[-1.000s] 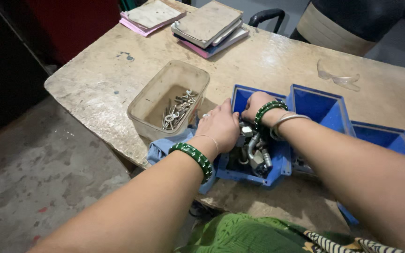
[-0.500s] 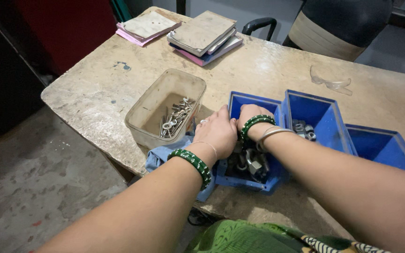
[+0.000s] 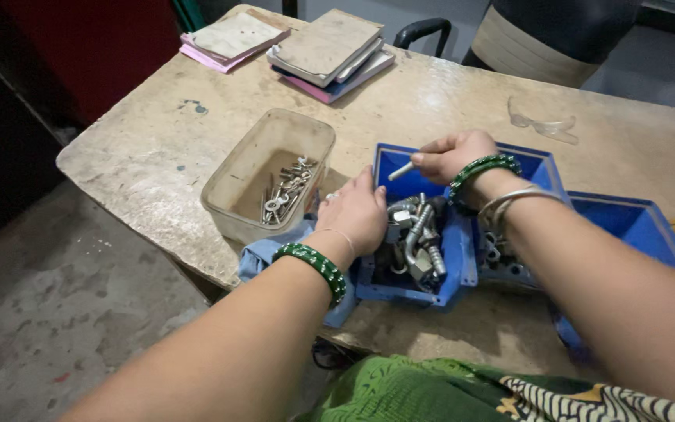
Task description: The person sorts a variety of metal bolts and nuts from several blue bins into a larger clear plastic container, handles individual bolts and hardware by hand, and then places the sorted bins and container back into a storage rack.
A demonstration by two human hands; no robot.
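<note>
A blue plastic bin (image 3: pixel 458 258) on the worn table holds several bent metal hose fittings (image 3: pixel 418 238). My left hand (image 3: pixel 357 212) rests on the bin's left wall, fingers curled over its edge. Raised above the far end of that bin, my right hand (image 3: pixel 456 155) pinches a small pale metal piece (image 3: pixel 401 170) between thumb and fingers. Both wrists wear green bangles, and the right also has silver ones.
A clear tub (image 3: pixel 271 172) with screws and eye bolts stands left of the bin, a blue cloth (image 3: pixel 271 254) under its corner. Two more blue bins (image 3: pixel 638 219) sit to the right. Worn books (image 3: pixel 330 48) and clear safety glasses (image 3: pixel 542 123) lie farther back.
My right hand has lifted out of the bin and moved back and right, now holding a small metal piece. My left hand stays on the bin's left wall.
</note>
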